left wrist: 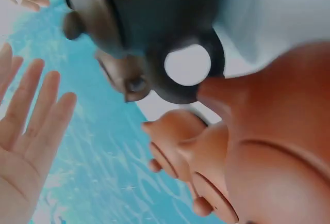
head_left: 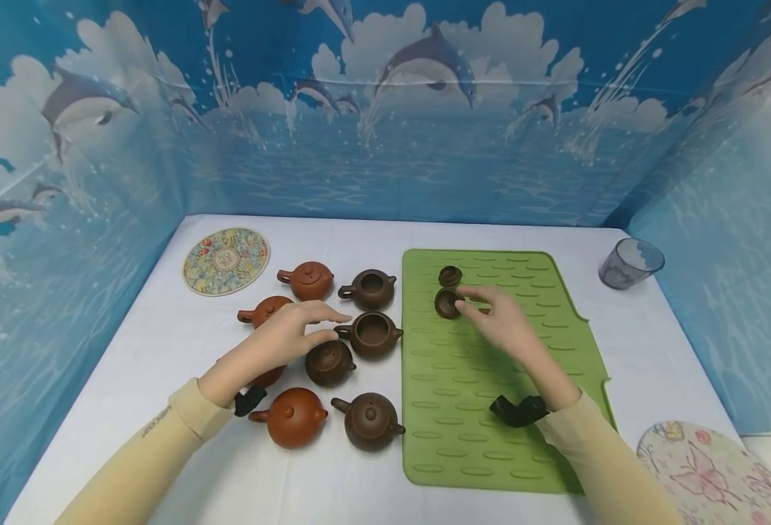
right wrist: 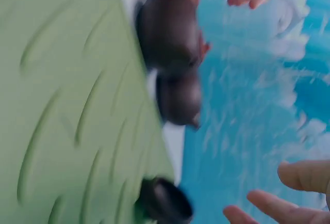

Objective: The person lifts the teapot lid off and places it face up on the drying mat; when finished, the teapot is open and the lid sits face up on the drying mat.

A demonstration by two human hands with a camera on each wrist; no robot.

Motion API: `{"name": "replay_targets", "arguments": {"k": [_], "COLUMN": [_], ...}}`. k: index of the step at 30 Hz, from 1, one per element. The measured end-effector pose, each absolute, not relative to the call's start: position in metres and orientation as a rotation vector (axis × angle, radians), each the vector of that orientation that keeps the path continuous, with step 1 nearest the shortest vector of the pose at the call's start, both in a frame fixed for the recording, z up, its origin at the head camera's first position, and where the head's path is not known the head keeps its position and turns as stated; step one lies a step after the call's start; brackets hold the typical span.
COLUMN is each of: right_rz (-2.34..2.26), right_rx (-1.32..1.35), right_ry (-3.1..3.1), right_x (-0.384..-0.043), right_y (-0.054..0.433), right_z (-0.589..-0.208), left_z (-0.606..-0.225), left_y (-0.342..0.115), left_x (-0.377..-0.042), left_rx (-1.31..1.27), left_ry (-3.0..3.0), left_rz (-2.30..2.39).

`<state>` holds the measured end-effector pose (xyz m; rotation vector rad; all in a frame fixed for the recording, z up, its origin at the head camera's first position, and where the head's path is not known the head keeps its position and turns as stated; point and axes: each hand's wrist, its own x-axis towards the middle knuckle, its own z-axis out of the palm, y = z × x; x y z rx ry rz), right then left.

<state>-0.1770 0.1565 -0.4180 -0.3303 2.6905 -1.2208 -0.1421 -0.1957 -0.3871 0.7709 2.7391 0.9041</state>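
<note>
My left hand [head_left: 291, 329] hovers over the teapots with its fingers straight, its fingertips near the handle of a lidless dark brown teapot [head_left: 372, 335]. In the left wrist view those fingers [left wrist: 44, 100] are spread and hold nothing. Another lidless brown teapot [head_left: 370, 289] stands just behind. A lidded dark teapot [head_left: 329, 364] sits below my left hand. Over the green mat [head_left: 510, 452], my right hand [head_left: 500, 321] reaches to a small dark teapot lid [head_left: 447, 304], thumb and fingers apart. The right wrist view shows a gap between fingers and lid. A second lid [head_left: 449, 275] lies just behind.
Reddish clay teapots [head_left: 294, 418] stand on the left, one partly hidden by my left arm. A lidded brown teapot [head_left: 370, 421] is nearer me. A patterned round mat [head_left: 227, 261] lies back left, a glass [head_left: 631, 262] back right, and a floral round mat [head_left: 713, 474] front right.
</note>
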Motion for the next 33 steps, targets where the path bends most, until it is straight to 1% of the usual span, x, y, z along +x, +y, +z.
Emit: {"name": "replay_targets", "arguments": {"k": [5, 11, 22, 27, 33], "right_rz": [-1.242, -1.279, -1.255, -1.225, -1.235], "right_rx": [-0.549, -0.780, -0.995, -1.097, -1.160], "right_ry": [2.609, 2.467, 2.291, 2.316, 2.328], "right_x": [-0.155, -0.133, -0.097, -0.091, -0.089], "right_y": [0.141, 0.117, 0.088, 0.079, 0.073], "right_z": [-0.405, -0.404, -0.425, -0.436, -0.441], "left_z": [-0.389, -0.402, -0.421, -0.427, -0.431], "left_y": [-0.194, -0.188, -0.178, -0.178, -0.182], "left_x": [-0.118, -0.101, -0.095, -0.096, -0.096], "left_rx": [0.947, 1.008, 1.035, 1.017, 0.968], "left_ry": [2.687, 2.582, 2.515, 2.497, 2.481], "left_rz": [0.897, 0.821, 0.729, 0.742, 0.823]}}
